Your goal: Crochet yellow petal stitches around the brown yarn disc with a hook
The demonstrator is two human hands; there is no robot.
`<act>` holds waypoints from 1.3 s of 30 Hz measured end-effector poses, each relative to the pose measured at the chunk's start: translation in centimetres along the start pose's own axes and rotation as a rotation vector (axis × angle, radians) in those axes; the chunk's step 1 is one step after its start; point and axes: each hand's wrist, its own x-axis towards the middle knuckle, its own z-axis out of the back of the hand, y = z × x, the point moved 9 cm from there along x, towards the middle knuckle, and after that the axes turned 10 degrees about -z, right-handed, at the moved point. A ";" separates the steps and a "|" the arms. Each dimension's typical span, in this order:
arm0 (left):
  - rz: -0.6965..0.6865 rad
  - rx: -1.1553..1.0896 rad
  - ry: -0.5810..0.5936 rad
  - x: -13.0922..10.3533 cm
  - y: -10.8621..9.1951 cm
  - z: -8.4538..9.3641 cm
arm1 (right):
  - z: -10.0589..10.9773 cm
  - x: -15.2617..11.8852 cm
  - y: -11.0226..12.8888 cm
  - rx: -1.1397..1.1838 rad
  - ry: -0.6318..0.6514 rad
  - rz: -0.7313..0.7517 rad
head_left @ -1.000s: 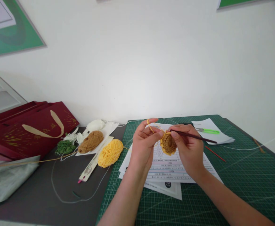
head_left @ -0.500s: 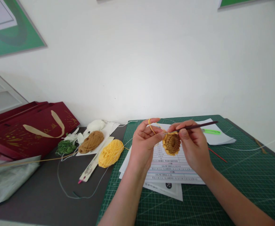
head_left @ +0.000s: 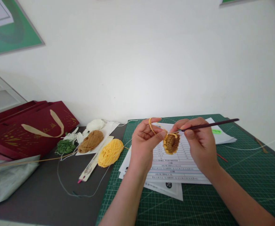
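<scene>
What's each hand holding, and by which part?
Left hand: crochet piece, pinched at its upper-left edge, yellow yarn looped over a finger. Right hand: dark hook, by the handle near its metal shaft.

Your forearms (head_left: 127, 189) angle inward; your left hand (head_left: 143, 144) pinches with thumb (head_left: 158, 138) and fingers (head_left: 148, 134), index (head_left: 154, 120) raised, and your right hand (head_left: 201, 142) curls in a pen-like grip.

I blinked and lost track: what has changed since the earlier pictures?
The right hand moved rightward with the dark hook, whose handle end swung upward. Nothing was visibly let go. The left hand still holds the crocheted piece; the yellow yarn ball stayed put.
</scene>
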 end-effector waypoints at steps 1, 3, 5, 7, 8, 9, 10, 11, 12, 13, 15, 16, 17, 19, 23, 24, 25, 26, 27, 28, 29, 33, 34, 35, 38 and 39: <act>-0.001 0.003 0.000 0.0 0.0 0.0 | 0.0 0.0 0.1 -0.012 0.007 0.016; -0.003 0.008 -0.003 0.0 0.0 -0.1 | -0.1 0.0 0.5 -0.043 0.016 0.054; -0.003 0.013 -0.006 -0.1 0.0 0.0 | -0.1 0.0 1.0 -0.086 0.024 0.096; -0.005 0.021 -0.010 -0.2 0.0 0.0 | -0.2 -0.1 1.4 -0.139 0.032 0.137; -0.008 0.025 -0.012 -0.2 -0.1 0.0 | -0.3 -0.1 1.6 -0.167 0.037 0.155; -0.011 0.030 -0.013 -0.2 -0.1 0.0 | -0.3 -0.1 1.8 -0.196 0.044 0.172; -0.016 0.035 -0.013 -0.2 -0.1 0.0 | -0.4 -0.2 1.9 -0.225 0.052 0.188; -0.019 0.040 -0.013 -0.2 -0.2 0.0 | -0.4 -0.2 2.1 -0.253 0.061 0.207; -0.022 0.044 -0.012 -0.2 -0.2 0.0 | -0.5 -0.3 2.2 -0.283 0.073 0.225; -0.024 0.048 -0.011 -0.2 -0.2 -0.1 | -0.6 -0.4 2.3 -0.313 0.085 0.246; -0.029 0.055 -0.010 -0.2 -0.3 -0.1 | -0.8 -0.6 2.6 -0.372 0.114 0.293; -0.032 0.057 -0.009 -0.2 -0.3 -0.1 | -1.0 -0.7 2.7 -0.400 0.129 0.318; -0.034 0.059 -0.007 -0.2 -0.3 -0.2 | -1.2 -0.8 2.9 -0.427 0.141 0.343; -0.036 0.061 -0.001 -0.2 -0.4 -0.2 | -1.6 -1.0 3.4 -0.475 0.154 0.398; -0.059 0.078 0.010 -0.4 -0.6 -0.2 | -2.1 -1.5 4.4 -0.543 0.123 0.497; -0.068 0.089 0.014 -0.4 -0.7 -0.1 | -2.1 -1.6 4.6 -0.556 0.111 0.514; -0.076 0.103 0.017 -0.5 -0.8 -0.1 | -2.2 -1.8 4.7 -0.566 0.098 0.531; -0.083 0.119 0.022 -0.6 -0.9 -0.1 | -2.2 -1.9 4.8 -0.572 0.088 0.548; -0.089 0.136 0.026 -0.6 -1.0 -0.2 | -2.2 -2.1 4.8 -0.576 0.078 0.566; -0.094 0.152 0.028 -0.7 -1.1 -0.2 | -2.2 -2.3 4.8 -0.577 0.071 0.585; -0.099 0.167 0.030 -0.7 -1.3 -0.3 | -2.2 -2.5 4.8 -0.576 0.067 0.603; -0.111 0.192 0.035 -0.7 -1.7 -0.5 | -2.2 -3.0 4.6 -0.582 0.065 0.637; -0.109 0.191 0.039 -0.7 -1.7 -0.5 | -2.2 -3.1 4.6 -0.584 0.068 0.642; -0.102 0.188 0.043 -0.7 -1.7 -0.5 | -2.3 -3.1 4.6 -0.589 0.072 0.651; -0.068 0.166 0.049 -0.8 -1.3 -0.5 | -2.4 -3.4 4.8 -0.603 0.085 0.693; -0.055 0.151 0.045 -0.8 -1.2 -0.5 | -2.5 -3.4 4.9 -0.606 0.089 0.707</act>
